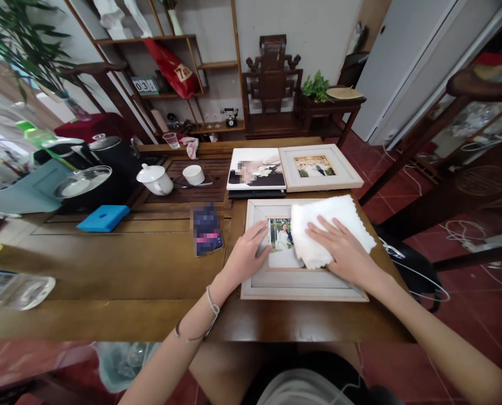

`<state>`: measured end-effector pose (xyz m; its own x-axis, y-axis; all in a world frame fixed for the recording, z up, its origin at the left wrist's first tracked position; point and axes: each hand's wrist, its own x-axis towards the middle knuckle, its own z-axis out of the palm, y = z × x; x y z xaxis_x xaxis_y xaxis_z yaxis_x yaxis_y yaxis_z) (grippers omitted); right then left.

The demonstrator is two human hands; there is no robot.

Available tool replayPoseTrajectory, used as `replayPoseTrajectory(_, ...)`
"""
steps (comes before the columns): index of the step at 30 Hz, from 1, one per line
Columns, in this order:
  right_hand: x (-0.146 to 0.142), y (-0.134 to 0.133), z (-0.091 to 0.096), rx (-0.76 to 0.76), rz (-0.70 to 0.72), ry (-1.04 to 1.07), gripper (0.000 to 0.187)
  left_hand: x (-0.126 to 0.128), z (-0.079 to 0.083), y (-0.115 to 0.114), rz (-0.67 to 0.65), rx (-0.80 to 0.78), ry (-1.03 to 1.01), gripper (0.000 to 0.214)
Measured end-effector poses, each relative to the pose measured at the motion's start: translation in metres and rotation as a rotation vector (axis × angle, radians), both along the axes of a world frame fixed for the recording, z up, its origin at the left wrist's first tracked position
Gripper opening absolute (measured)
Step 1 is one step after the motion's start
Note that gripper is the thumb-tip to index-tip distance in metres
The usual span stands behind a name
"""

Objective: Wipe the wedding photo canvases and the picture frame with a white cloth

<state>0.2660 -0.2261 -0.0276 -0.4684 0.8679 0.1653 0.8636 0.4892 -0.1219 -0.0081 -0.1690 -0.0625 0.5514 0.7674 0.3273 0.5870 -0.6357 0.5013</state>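
Note:
A white picture frame (305, 286) lies flat near the table's front edge, with a wedding photo (281, 239) in its middle. My right hand (339, 247) presses flat, fingers spread, on a white cloth (352, 216) that covers the frame's right part and some of the photo. On the frame's left side rests my left hand (248, 250), its fingers stretched out and nothing held in them. Just behind lie a second framed photo (352, 179) and a photo panel (257, 169) stacked on a dark one.
A phone (207, 229) lies left of the frame. Further left are a blue block (103, 218), a lidded white cup (155, 179), a small white bowl (193, 175) and a black pot (107, 191). A dark wooden chair (478, 169) stands at the right.

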Motion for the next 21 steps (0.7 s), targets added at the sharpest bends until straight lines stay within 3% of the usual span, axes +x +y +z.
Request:
replayPoseTrajectory(4, 0.008, -0.050, 0.012, -0.152, 0.105, 0.073, 0.095, 0.000, -0.001, 0.000, 0.000, -0.010, -0.003, 0.046)
replayPoseTrajectory(7, 0.024, -0.057, 0.019, -0.213, 0.120, 0.109, 0.093, 0.000, -0.002, 0.000, 0.003, -0.016, 0.002, 0.045)
replayPoseTrajectory(9, 0.035, -0.042, 0.019, -0.176, 0.082, 0.138, 0.090, -0.001, -0.002, 0.000, 0.001, -0.008, -0.007, 0.045)
replayPoseTrajectory(12, 0.044, 0.002, 0.012, -0.067, 0.014, 0.167, 0.089, -0.001, -0.002, 0.000, -0.007, 0.003, -0.021, 0.046)
replayPoseTrajectory(16, 0.034, 0.059, 0.004, 0.037, -0.095, 0.114, 0.088, -0.001, 0.001, -0.001, 0.004, -0.010, -0.008, 0.049)
replayPoseTrajectory(19, 0.015, 0.069, 0.001, 0.067, -0.150, 0.035, 0.084, -0.001, 0.004, -0.002, 0.005, -0.034, -0.003, 0.049)
replayPoseTrajectory(21, 0.005, 0.055, 0.000, 0.054, -0.140, -0.009, 0.084, 0.000, 0.005, -0.002, 0.002, -0.044, 0.002, 0.048)
